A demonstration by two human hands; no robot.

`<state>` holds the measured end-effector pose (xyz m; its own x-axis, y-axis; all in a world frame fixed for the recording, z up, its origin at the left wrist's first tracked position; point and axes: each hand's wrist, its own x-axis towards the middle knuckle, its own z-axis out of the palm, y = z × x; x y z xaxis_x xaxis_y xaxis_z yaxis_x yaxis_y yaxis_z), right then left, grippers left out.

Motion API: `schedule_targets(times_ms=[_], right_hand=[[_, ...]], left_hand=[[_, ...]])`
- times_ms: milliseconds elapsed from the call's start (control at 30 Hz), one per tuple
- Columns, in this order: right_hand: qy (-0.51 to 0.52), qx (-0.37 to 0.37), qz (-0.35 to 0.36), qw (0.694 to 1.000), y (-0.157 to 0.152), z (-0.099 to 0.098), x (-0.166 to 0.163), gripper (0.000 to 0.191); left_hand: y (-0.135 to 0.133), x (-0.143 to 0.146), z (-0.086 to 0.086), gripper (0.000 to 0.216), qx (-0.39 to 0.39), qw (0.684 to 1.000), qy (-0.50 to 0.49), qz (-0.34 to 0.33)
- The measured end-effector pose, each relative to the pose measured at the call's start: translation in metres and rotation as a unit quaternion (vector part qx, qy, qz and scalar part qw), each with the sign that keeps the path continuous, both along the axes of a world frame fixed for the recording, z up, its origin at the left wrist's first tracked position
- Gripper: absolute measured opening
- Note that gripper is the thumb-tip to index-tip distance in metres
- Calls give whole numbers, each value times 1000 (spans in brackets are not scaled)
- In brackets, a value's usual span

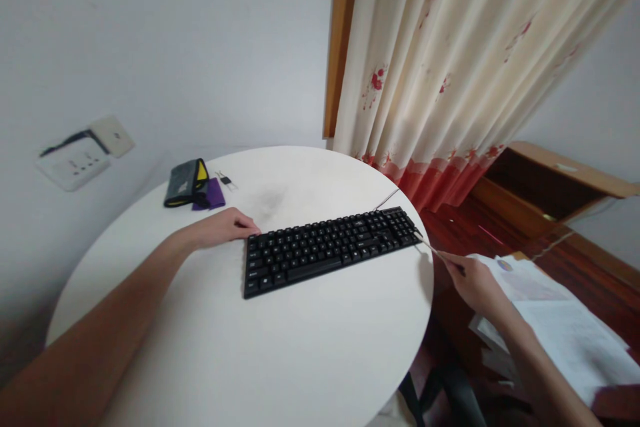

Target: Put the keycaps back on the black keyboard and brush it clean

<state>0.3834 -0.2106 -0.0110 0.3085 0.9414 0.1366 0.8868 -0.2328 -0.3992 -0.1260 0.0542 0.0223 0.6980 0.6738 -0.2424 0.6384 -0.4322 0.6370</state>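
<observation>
A black keyboard [320, 250] lies slightly slanted on the round white table [280, 360]. At its far left corner, the closed fingers of my left hand [227, 227] grip the edge. Off the table's right side, my right hand [470, 277] pinches a thin white stick that looks like a cotton swab [427, 243]. The swab's pale tip touches or lies just over the keys at the keyboard's right end; which one I cannot tell. A thin cable [387, 199] runs from the keyboard's back towards the table's far edge.
Back left on the table are a grey and yellow folded cloth [183, 183], a purple cloth [216, 195] and a small black item with thin sticks [225, 180]. Papers [565, 327] lie beyond the right edge. A floral curtain [425, 80] and wall sockets [75, 160] stand behind.
</observation>
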Motion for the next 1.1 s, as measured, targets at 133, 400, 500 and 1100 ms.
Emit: schedule_targets(times_ms=[133,400,500,1100], right_hand=[[32,41,-26,998,-16,-5,10,44],[100,112,-54,987,62,-14,18,45],[117,115,-23,986,87,-16,15,43],[133,105,-2,986,19,-37,16,45]], left_hand=[[0,0,1,37,3,1000,0,-5],[1,-1,1,36,5,1000,-7,-14],[1,-1,0,36,0,1000,-11,-11],[-3,1,4,37,1,1000,-10,-14]])
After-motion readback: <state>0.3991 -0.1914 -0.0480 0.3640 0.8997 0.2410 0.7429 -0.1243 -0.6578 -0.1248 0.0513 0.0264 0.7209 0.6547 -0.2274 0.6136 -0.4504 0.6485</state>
